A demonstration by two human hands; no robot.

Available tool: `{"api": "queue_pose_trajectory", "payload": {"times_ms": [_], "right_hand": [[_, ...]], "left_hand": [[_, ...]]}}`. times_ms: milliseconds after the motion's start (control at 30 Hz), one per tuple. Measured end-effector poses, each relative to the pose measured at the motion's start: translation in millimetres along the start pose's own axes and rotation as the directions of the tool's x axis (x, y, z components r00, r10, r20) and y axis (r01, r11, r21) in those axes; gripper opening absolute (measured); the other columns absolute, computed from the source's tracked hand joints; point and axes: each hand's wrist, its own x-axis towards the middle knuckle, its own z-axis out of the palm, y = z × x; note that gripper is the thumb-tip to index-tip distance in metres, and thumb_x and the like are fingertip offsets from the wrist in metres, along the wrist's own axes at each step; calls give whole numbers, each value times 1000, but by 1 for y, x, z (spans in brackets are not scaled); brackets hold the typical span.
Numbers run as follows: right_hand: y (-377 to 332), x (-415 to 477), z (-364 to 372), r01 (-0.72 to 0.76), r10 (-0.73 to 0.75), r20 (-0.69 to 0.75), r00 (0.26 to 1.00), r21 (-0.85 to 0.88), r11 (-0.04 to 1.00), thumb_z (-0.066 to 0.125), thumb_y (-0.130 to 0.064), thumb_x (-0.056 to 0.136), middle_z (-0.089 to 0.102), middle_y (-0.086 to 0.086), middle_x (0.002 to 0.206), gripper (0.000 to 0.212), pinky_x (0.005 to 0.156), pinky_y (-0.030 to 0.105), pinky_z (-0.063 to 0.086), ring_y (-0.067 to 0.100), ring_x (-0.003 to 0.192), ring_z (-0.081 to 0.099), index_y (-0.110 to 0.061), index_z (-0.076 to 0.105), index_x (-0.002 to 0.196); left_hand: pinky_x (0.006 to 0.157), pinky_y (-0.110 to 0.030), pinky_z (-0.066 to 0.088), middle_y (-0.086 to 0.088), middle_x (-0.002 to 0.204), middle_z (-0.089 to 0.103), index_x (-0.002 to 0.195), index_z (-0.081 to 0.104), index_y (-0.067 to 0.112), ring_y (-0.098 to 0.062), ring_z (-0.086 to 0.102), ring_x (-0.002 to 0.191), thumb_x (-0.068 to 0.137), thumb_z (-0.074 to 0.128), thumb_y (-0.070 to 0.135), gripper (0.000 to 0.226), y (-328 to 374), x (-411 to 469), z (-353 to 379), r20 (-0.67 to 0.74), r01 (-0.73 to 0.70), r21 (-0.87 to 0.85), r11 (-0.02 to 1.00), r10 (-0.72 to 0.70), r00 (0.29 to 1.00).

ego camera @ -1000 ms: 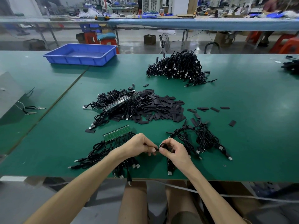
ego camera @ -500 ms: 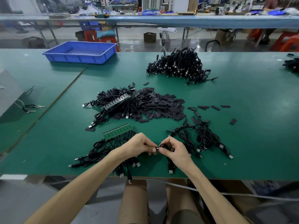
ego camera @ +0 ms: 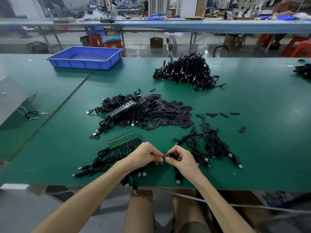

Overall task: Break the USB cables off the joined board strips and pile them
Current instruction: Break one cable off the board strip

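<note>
My left hand (ego camera: 146, 155) and my right hand (ego camera: 180, 158) meet fingertip to fingertip near the table's front edge, both pinching the small end of a black USB cable (ego camera: 176, 175) that trails down under the right hand. A green joined board strip (ego camera: 123, 139) with several black cables attached lies just left of my left hand. A second strip (ego camera: 122, 109) sits on a tangle of cables further back. A small pile of loose cables (ego camera: 213, 146) lies right of my right hand. A big cable pile (ego camera: 184, 71) is at the back.
A heap of flat black pieces (ego camera: 168, 113) spreads across the table's middle, with strays (ego camera: 242, 129) to the right. A blue tray (ego camera: 85, 57) stands back left. A grey box (ego camera: 10, 100) and keys (ego camera: 36, 115) sit at the left. The table edge (ego camera: 235, 189) runs just below my wrists.
Both hands stay together at the same spot, still pinching the cable end; only slight finger shifts show.
</note>
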Motion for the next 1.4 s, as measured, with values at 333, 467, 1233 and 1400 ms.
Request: {"api": "queue_pose_trajectory", "payload": {"times_ms": [333,467,1233,1400], "right_hand": [[4,2,0,-6,6,1,1000,-17,1000,79,-15,88,68,-5,78,14,68,18,45,4,71,58,-17,66,84],[4,2,0,-12,12,5,1000,-21,1000,79,-15,89,67,-7,78,14,68,17,45,2,70,57,-17,66,84],[-1,-4,-1,-35,35,-25,999,7,999,81,-17,88,69,-3,81,14,74,27,49,19,80,63,-19,67,86],[-6,-5,-2,-35,37,-42,998,46,998,78,-15,90,67,-5,79,13,70,21,47,9,75,60,-15,66,87]], "left_hand": [[77,-16,54,16,68,73,95,82,20,-2,71,71,92,73,22,9,1,-8,10,-80,-73,67,995,78,994],[77,-17,55,11,73,76,96,82,18,-3,71,71,92,73,19,10,0,-7,8,-77,-71,42,997,74,994],[75,-29,57,-2,94,79,109,79,11,-15,74,79,94,69,8,18,2,-3,-4,61,-63,-183,981,75,995],[75,-26,55,1,93,79,115,77,15,-16,73,85,97,68,18,20,6,-6,-7,91,-60,-258,964,86,992]]}}
